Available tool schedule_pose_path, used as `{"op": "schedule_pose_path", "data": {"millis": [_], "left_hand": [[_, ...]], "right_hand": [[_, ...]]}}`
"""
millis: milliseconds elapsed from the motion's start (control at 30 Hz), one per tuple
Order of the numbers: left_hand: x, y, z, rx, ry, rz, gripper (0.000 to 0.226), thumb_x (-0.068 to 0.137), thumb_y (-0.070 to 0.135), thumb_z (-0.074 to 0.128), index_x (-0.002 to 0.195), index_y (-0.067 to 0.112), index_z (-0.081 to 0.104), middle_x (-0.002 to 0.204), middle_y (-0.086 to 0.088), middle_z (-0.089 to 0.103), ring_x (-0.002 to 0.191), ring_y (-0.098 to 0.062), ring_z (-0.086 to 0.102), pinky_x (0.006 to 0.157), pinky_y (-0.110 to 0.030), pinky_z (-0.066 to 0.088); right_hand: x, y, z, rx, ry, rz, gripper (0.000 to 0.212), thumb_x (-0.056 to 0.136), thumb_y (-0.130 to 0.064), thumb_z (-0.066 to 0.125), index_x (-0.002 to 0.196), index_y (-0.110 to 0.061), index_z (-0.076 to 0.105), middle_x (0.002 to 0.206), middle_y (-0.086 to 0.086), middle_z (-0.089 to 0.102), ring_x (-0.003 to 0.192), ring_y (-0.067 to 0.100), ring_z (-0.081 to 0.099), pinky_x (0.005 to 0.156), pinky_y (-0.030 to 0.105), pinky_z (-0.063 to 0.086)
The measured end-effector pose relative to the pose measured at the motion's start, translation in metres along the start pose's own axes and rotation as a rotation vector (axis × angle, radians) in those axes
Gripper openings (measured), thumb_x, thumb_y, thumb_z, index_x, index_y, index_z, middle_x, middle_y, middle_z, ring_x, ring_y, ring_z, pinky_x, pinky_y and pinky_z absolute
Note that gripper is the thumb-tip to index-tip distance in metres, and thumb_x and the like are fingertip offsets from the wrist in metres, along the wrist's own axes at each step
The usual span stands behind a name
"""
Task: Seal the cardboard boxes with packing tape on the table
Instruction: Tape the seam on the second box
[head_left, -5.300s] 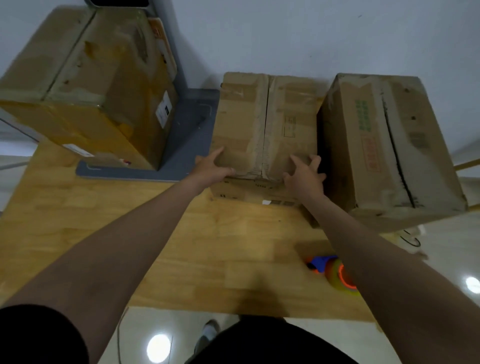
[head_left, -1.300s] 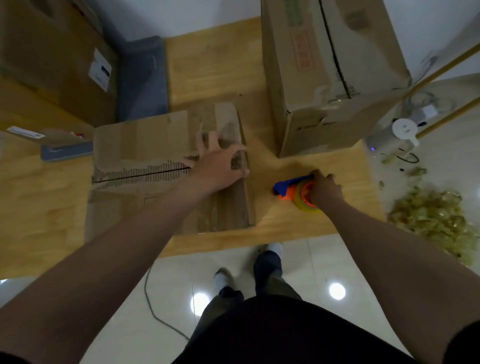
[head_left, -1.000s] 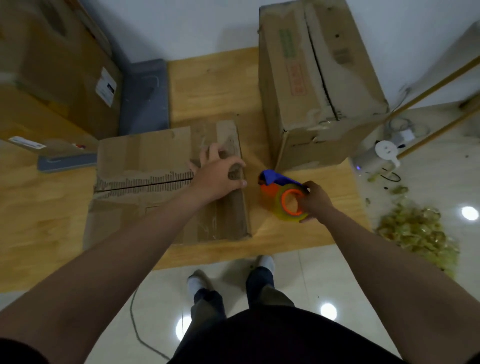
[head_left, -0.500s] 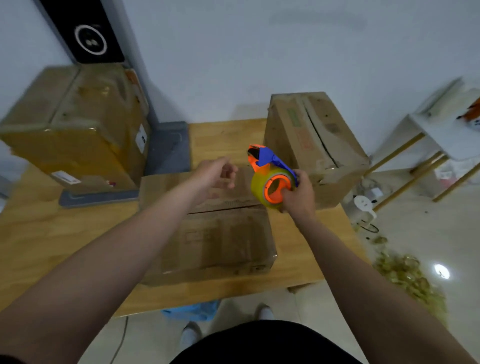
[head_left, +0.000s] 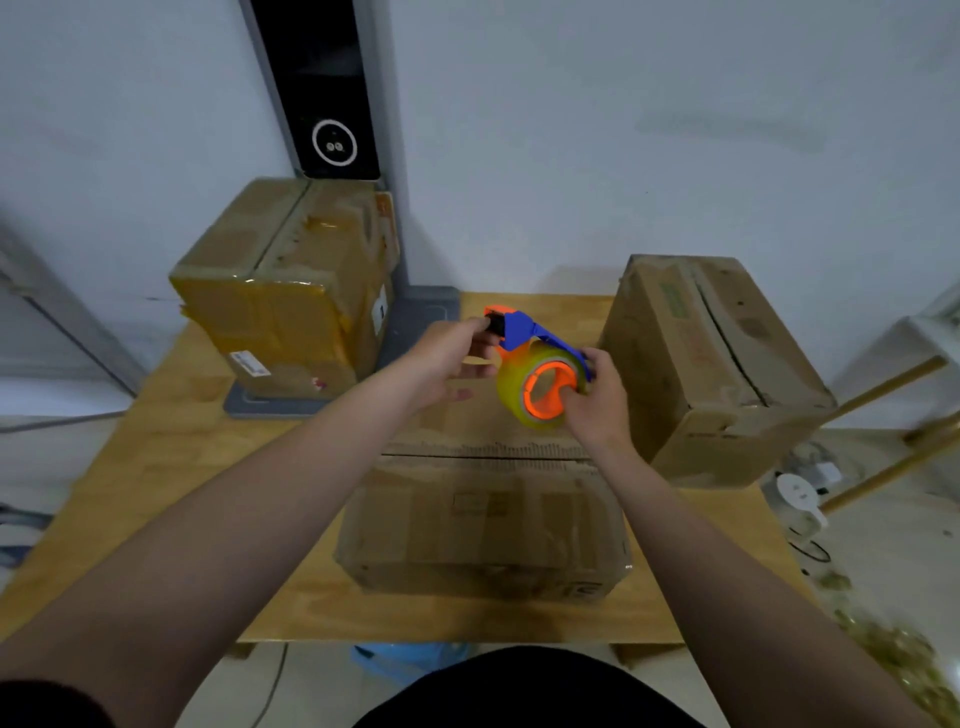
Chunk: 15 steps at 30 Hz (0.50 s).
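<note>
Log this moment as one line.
right hand holds tape dispenser | left hand pinches its front end | near box seam untaped

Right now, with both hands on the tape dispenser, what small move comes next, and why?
Probably lower the tape dispenser to the seam of the near box: the left hand and right hand hold it above that box; its seam looks untaped.

Tape dispenser (head_left: 540, 379): blue/orange, yellowish roll, held above middle box (head_left: 483, 525), whose top seam is untaped. Right box (head_left: 711, 364) seam gaping; left box (head_left: 291, 296) taped.

Black short sleeve (head_left: 47, 707), black garment (head_left: 524, 693), bare forearms (head_left: 260, 519).
</note>
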<state>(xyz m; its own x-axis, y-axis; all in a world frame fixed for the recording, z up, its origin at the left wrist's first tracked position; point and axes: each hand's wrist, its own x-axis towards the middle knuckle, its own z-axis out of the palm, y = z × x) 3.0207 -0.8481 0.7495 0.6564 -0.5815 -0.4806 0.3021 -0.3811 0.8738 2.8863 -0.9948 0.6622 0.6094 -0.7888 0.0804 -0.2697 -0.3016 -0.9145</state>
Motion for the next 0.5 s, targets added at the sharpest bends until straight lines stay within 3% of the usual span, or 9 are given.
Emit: {"op": "schedule_pose_path", "data": {"millis": [167, 300, 400, 500], "left_hand": [[0.000, 0.002, -0.016, 0.134, 0.050, 0.065, 0.032, 0.100, 0.031, 0.050, 0.073, 0.018, 0.063, 0.065, 0.003, 0.058, 0.068, -0.018, 0.064, 0.085, -0.040, 0.047], [0.005, -0.007, -0.032, 0.261, 0.076, 0.081, 0.034, 0.101, 0.031, 0.050, 0.073, 0.016, 0.062, 0.060, 0.002, 0.057, 0.067, -0.018, 0.061, 0.084, -0.037, 0.051], [0.009, -0.021, -0.043, 0.344, 0.100, 0.082, 0.034, 0.100, 0.029, 0.051, 0.070, 0.017, 0.059, 0.057, 0.003, 0.055, 0.065, -0.019, 0.055, 0.076, -0.034, 0.047], [0.013, -0.043, -0.051, 0.330, 0.134, 0.109, 0.037, 0.101, 0.025, 0.047, 0.066, 0.017, 0.053, 0.054, 0.005, 0.049, 0.062, -0.017, 0.047, 0.067, -0.033, 0.040]], "right_hand": [[0.002, -0.002, 0.003, 0.012, -0.045, -0.065, 0.063, 0.080, 0.004, 0.057, 0.137, -0.024, 0.051, 0.126, 0.003, 0.056, 0.114, 0.019, 0.056, 0.099, 0.040, 0.050], [-0.001, -0.006, 0.001, 0.054, -0.145, -0.157, 0.069, 0.086, 0.008, 0.051, 0.147, -0.025, 0.045, 0.129, -0.004, 0.058, 0.116, 0.012, 0.058, 0.099, 0.032, 0.050], [0.000, -0.003, 0.002, -0.059, -0.186, -0.289, 0.076, 0.085, 0.008, 0.052, 0.150, -0.029, 0.042, 0.137, -0.010, 0.052, 0.123, 0.004, 0.051, 0.105, 0.028, 0.042], [0.000, 0.001, 0.006, -0.236, -0.227, -0.378, 0.082, 0.083, 0.000, 0.057, 0.151, -0.040, 0.037, 0.128, -0.005, 0.050, 0.105, 0.014, 0.054, 0.092, 0.035, 0.046]]}}
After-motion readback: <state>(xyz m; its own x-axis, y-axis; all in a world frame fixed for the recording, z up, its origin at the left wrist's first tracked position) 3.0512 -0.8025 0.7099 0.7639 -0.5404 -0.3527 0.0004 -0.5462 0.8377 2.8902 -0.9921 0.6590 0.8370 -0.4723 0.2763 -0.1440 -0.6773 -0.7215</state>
